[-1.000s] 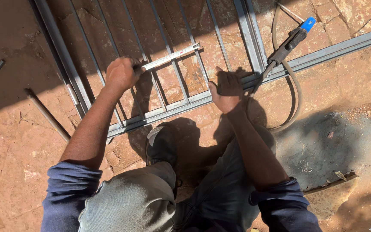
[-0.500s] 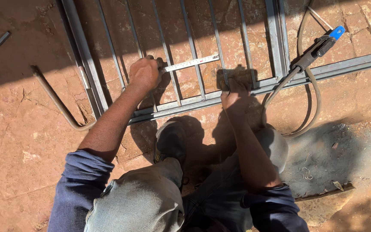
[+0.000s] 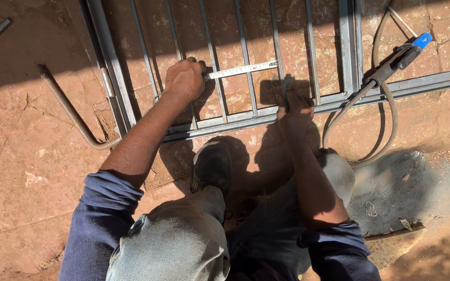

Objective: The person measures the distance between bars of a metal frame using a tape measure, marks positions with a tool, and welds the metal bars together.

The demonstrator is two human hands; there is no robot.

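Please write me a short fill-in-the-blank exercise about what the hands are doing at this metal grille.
1. The left hand holds a ____ stretched across the bars of the metal grille.
2. The right hand rests on the grille's bottom ____.
3. The tool with the blue tip lies at the end of a looping ____.
4. A black ____ shows between the person's knees.

Missing words: tape measure; rail; cable; shoe

Harsh sun, hard dark shadows across top & centre — sharp focus.
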